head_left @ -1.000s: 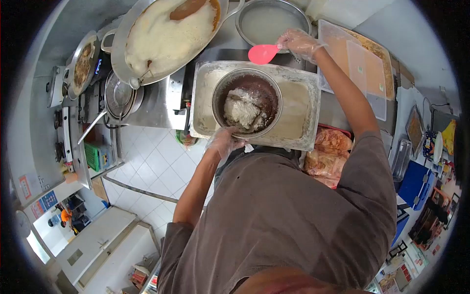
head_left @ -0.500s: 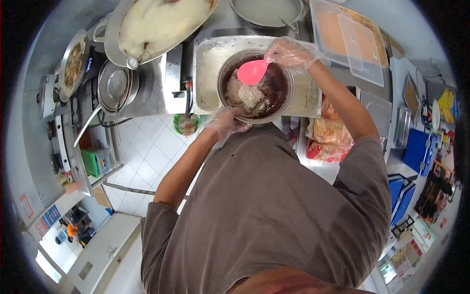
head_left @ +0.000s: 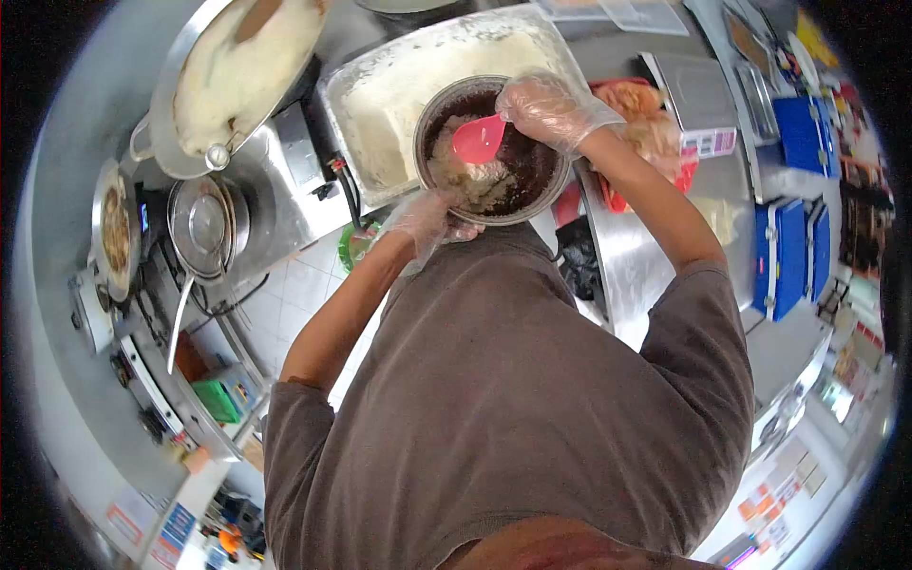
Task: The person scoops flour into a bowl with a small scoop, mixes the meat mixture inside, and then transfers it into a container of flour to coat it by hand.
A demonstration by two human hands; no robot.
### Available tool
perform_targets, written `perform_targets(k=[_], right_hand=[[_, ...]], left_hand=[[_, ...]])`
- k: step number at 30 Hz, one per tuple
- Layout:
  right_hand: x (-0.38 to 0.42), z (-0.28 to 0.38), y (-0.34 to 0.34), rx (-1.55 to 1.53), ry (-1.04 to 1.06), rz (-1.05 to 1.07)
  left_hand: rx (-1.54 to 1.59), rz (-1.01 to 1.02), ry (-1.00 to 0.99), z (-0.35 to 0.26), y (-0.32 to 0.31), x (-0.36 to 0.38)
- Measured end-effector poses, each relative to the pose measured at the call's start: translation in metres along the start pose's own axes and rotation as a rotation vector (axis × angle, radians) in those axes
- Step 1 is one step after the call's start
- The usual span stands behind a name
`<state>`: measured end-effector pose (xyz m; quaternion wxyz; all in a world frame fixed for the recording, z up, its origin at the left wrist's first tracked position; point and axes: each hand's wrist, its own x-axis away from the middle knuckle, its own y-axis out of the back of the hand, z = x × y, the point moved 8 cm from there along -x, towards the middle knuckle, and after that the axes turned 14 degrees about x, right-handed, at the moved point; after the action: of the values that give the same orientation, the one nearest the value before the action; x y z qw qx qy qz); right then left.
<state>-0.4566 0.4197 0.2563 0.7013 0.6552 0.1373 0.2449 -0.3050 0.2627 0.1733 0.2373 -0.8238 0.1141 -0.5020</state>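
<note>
- Right hand point(head_left: 546, 109), in clear plastic glove: closed round the handle of a pink scoop point(head_left: 478, 141).
- Scoop bowl hung over pale, lumpy mixture point(head_left: 486, 195) inside a round metal pot point(head_left: 521, 215).
- Left hand point(head_left: 423, 220), also gloved: clamped on pot's near-left rim, fingers partly hidden.
- Pot overlapped metal tray point(head_left: 380, 157) in view; whether resting on it, couldn't tell.

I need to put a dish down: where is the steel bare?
One bare patch of steel counter lies between the strainers and the metal tray; another patch lies below the red tray in view, left of the right forearm. It's crowded along the left, around the large pan, and at the bowl, between left hand and right hand.
</note>
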Motion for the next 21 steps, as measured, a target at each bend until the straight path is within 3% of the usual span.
perform_targets(k=[5,8,12,16,21], right_hand=[[0.068,0.002,-0.002,0.184,0.014,-0.110],[0.125,0.007,0.018,0.194,0.039,-0.349],[0.191,0.015,0.034,0.449,-0.096,-0.491],[0.249,-0.003,0.009,0.601,-0.294,-0.445],[0.339,-0.033,-0.006,0.461,-0.565,-0.297]], left_hand=[[-0.166,0.093,0.125,0.024,-0.009,-0.010],[-0.237,0.127,0.189,0.036,-0.026,-0.015],[-0.345,0.161,0.222,0.047,-0.070,-0.008],[-0.482,0.234,0.308,0.076,-0.095,-0.034],[-0.586,0.231,0.370,0.119,-0.151,-0.048]])
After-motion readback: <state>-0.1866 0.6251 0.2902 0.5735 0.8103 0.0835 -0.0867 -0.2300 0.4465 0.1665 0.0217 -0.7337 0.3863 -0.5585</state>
